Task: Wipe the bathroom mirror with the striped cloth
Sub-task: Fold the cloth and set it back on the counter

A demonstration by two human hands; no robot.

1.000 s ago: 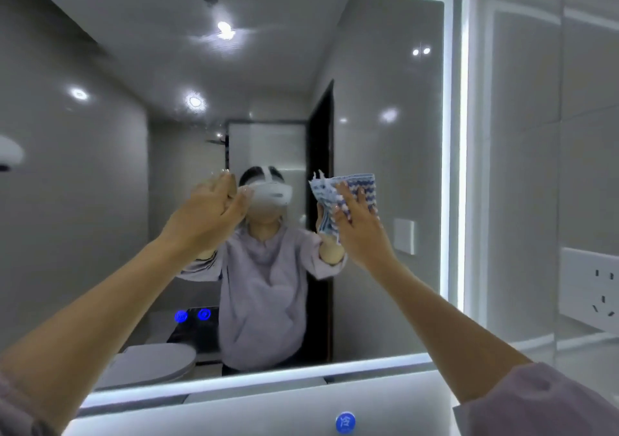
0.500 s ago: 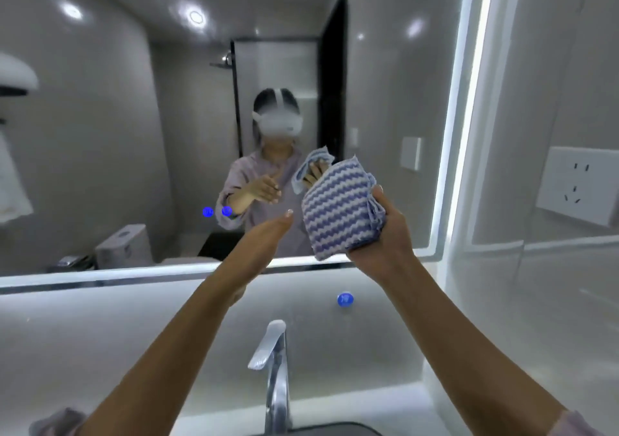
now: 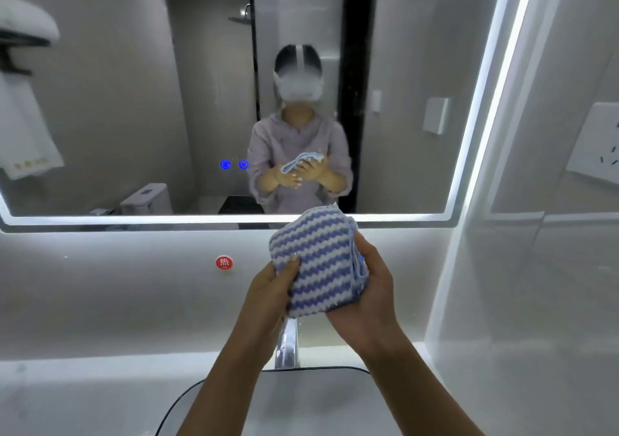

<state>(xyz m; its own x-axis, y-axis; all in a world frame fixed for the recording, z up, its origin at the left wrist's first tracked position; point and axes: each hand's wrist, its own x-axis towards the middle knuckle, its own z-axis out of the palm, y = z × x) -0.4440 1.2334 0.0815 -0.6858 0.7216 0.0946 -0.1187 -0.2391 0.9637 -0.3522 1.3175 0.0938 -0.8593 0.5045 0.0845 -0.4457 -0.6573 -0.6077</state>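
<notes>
Mirror (image 3: pixel 100 100): wall-mounted with a lit border. The glass lies above and beyond both hands and does not touch the cloth.
Red button (image 3: pixel 224 263): on the wall panel below the mirror, left of the hands.
Left hand (image 3: pixel 268 288): thumb and fingers pinch the cloth's lower-left edge.
Striped cloth (image 3: pixel 318 265): folded to a near-square pad and held over the tap (image 3: pixel 287 345). Striped face toward the camera, stripes running left-right. The slightly longer axis points up toward the mirror's lower border, with layered edges on the right.
Right hand (image 3: pixel 371 291): fingers curled round the cloth's right side, palm beneath. Judged the carrying hand for raising the cloth to the glass.
</notes>
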